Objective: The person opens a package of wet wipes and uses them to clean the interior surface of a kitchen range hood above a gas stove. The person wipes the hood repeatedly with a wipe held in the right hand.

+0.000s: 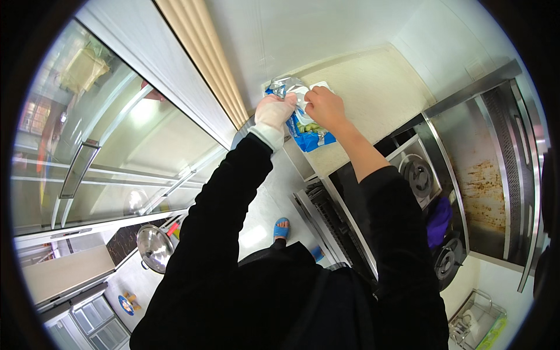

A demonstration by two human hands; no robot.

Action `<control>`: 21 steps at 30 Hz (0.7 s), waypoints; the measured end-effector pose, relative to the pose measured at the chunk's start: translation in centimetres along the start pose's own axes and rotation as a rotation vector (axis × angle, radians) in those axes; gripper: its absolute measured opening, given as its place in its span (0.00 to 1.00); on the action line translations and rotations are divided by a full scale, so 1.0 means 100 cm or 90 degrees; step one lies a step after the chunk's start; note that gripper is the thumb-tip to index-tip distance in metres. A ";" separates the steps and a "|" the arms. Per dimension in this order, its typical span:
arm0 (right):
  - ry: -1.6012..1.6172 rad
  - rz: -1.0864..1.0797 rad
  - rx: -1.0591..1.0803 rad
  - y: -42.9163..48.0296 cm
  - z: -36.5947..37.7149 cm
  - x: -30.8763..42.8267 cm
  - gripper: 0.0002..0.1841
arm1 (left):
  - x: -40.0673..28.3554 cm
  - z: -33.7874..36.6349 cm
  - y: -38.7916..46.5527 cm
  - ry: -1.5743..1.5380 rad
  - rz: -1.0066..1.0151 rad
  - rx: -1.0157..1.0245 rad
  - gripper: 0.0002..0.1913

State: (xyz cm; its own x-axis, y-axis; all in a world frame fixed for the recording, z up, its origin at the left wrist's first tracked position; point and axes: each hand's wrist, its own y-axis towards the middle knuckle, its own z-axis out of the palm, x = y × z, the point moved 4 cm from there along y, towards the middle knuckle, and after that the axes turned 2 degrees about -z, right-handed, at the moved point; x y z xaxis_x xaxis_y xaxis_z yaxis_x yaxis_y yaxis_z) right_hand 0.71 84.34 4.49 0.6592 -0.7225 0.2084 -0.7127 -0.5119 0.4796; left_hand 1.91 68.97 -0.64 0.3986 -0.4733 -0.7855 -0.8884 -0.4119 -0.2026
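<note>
A blue soft packet [321, 142], which looks like a pack of wipes, lies at the left end of a pale countertop [372, 83]. It has a white plastic lid, a green picture and a crumpled silvery end. My left hand [274, 109], in a thin whitish glove, is against the packet's left side with fingers bent over it. Bare, my right hand [326, 107] reaches in from the other side, fingers curled at the lid. White material shows between both hands. What the right fingertips pinch is hidden.
A gas hob [418, 177] with a purple cloth [439, 223] on it adjoins the counter at right, below a stained range hood [485, 188]. An opened drawer or door [326, 218] juts out beneath. Glass sliding doors [118, 131] stand left, near a metal pot lid [154, 249].
</note>
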 end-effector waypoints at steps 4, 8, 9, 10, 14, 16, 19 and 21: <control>0.050 -0.105 -0.109 -0.009 -0.006 0.008 0.07 | -0.020 0.009 0.007 0.145 0.021 0.132 0.22; 0.102 -0.159 -0.175 -0.005 -0.019 0.031 0.08 | 0.012 0.026 0.032 0.178 0.200 0.095 0.19; 0.094 -0.152 -0.180 -0.011 -0.022 0.026 0.09 | 0.003 0.028 0.024 0.075 0.091 0.098 0.19; 0.081 -0.148 -0.184 -0.017 -0.026 0.022 0.09 | -0.007 0.028 0.015 -0.026 -0.018 0.099 0.18; 0.075 -0.129 -0.220 -0.032 -0.033 0.014 0.09 | -0.044 0.013 -0.010 0.039 -0.011 0.100 0.16; 0.123 -0.050 -0.225 -0.032 -0.038 0.007 0.07 | -0.054 0.011 -0.023 0.003 0.041 0.130 0.16; 0.231 0.136 -0.175 -0.024 -0.044 -0.006 0.06 | -0.060 0.014 -0.032 -0.046 0.173 0.153 0.13; 0.266 0.226 -0.109 -0.017 -0.051 -0.017 0.08 | -0.072 0.013 -0.036 -0.093 0.259 0.178 0.14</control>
State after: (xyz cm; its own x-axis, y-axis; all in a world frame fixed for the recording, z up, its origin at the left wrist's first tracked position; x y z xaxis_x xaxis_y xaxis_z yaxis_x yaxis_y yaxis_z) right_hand 2.05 88.77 7.63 0.4502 -0.5742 0.6838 -0.8815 -0.1638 0.4429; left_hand 2.00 74.84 5.00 -0.0103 -0.4302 -0.9027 -0.9999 0.0165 0.0036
